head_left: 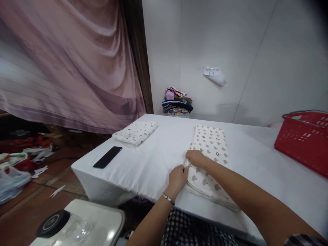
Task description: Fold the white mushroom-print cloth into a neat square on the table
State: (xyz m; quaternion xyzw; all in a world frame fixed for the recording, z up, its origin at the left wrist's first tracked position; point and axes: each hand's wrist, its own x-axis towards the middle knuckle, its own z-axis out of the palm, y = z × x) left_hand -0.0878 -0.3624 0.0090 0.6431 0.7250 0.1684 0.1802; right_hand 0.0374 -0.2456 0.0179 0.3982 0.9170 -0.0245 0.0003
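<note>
Left hand [177, 178]: fingers closed, pinching the left edge of the printed cloth; silver-toned bracelet at the wrist, listed last. Right hand [196, 158]: placed just beyond the left, fingers bent over the same edge and gripping it.

Wall [217, 37]: pale, panelled, with visible seams; behind the table.
Curtain [102, 58]: pink, draped, to the left of the wall.
Table [159, 150]: covered in white cloth, in front of the person.
Basket [301, 143]: red, perforated, with handle; on the table at far right, partly out of view.
White object [102, 218]: lower left, beside the table; round black part on top. Kind cannot be told.
Printed cloth [212, 140]: off-white, grey motifs with a few coloured ones; folded in layers, flat on the table before the person, near end at the table's front edge.
Second cloth [137, 132]: white, small dark prints; folded, at the table's left end.
Fabric stack [177, 102]: mixed colours, against the wall behind the table.
Phone-like slab [107, 157]: black, flat, near the second cloth, not touching it.
Notice [212, 71]: handwritten, fixed to the wall.
Bracelet [168, 198]: silver-toned.
</note>
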